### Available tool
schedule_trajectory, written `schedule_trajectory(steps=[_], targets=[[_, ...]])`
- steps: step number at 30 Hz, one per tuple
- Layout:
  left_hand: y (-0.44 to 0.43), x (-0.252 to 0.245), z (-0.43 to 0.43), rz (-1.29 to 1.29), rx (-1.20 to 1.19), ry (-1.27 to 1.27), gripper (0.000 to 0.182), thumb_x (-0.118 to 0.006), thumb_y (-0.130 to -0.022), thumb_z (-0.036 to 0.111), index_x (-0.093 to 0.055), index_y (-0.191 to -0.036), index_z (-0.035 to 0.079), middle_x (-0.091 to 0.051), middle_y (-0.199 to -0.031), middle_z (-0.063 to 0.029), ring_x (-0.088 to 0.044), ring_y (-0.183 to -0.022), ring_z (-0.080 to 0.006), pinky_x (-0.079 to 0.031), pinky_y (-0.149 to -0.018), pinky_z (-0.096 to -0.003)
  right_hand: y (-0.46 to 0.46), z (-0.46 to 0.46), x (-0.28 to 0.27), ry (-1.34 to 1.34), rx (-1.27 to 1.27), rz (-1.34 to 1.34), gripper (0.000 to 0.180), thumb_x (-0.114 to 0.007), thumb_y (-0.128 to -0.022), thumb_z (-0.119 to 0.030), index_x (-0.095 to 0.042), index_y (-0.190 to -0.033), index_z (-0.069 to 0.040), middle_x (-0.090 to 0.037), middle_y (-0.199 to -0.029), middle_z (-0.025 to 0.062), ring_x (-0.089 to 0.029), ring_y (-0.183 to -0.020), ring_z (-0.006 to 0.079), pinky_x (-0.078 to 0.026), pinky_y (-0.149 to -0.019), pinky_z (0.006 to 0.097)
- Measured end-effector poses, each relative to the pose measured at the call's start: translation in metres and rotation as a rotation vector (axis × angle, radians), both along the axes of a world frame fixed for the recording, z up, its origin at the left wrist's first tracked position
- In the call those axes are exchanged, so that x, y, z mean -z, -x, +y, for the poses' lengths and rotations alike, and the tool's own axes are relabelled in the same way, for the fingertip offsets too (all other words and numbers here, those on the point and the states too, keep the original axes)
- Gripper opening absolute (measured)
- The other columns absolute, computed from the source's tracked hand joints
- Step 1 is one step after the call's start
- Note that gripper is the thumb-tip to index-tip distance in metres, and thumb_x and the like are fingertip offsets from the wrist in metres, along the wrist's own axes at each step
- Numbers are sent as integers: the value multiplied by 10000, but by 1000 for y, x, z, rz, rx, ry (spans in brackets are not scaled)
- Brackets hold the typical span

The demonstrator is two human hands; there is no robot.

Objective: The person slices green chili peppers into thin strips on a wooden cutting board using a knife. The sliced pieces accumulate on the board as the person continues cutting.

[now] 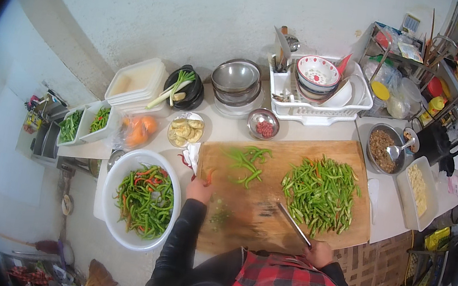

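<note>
My left hand (200,190) is at the left edge of a large wooden cutting board (240,218); a red pepper (209,177) shows at its fingers, but the grip is blurred. My right hand (319,254) grips the handle of a kitchen knife (294,224), whose blade points up and left over the board. Several whole green peppers (252,163) lie at the board's upper left. A big heap of cut green peppers (322,194) covers its right part. Left of the board stands a white plastic basket (107,196) holding green and red peppers (147,201).
Behind the board are a steel bowl of peanuts (264,128), stacked steel bowls (236,76) and a white dish rack (320,111). A plate of pale pieces (186,130) and bagged oranges (139,130) stand back left. Right are a bowl of minced food (382,151) and a plastic tub (416,196).
</note>
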State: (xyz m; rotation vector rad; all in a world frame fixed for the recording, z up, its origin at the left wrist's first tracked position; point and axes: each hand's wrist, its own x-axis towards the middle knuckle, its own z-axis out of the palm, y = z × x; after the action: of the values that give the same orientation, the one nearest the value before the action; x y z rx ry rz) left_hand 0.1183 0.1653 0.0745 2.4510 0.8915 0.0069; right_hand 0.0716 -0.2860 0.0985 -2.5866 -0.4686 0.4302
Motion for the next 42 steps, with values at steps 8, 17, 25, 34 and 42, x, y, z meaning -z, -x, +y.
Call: schedule_trajectory(steps=[8,17,25,34,42], targets=[[28,26,-88,-59,-82,761,245,-660,-776,227,-642,-766,-17,-617,-608,-97,-596,-535,-173,-473,-532,-339,12,-3,25,-2,-21,-24,246,-631,-760,-297,-649,-874,-80,-613,-666,193,-601,-608,385,-474,-553,497],[-21,40,-84,23,166,318,337,-634,-810,297,-638,-870,-34,-645,-831,-224,-607,-795,-423,-485,-726,-471,20,-5,8,-63,-21,27,406,-586,-767,-257,-591,-1165,-176,-619,-696,204,-600,-638,404,-487,-588,510],[-117,34,-7,-210,573,-408,152,-589,-741,90,-617,-891,82,-606,-925,-137,-553,-943,-335,-446,-774,-443,23,-3,20,-15,15,-44,406,-594,-747,-253,-606,-1148,-193,-607,-634,191,-595,-578,397,-488,-555,506],[-115,30,6,204,541,-208,320,-527,-852,303,-627,-996,36,-640,-1016,-185,-612,-964,-318,-479,-827,-436,23,1,11,3,95,34,328,-572,-758,-257,-642,-1054,-133,-611,-662,203,-601,-603,396,-486,-562,507],[-109,33,-22,115,144,46,595,-659,-711,517,-663,-962,-22,-646,-957,-244,-624,-934,-358,-483,-814,-436,16,0,7,-39,84,32,337,-564,-756,-261,-638,-1054,-122,-604,-671,222,-588,-611,415,-479,-588,517]])
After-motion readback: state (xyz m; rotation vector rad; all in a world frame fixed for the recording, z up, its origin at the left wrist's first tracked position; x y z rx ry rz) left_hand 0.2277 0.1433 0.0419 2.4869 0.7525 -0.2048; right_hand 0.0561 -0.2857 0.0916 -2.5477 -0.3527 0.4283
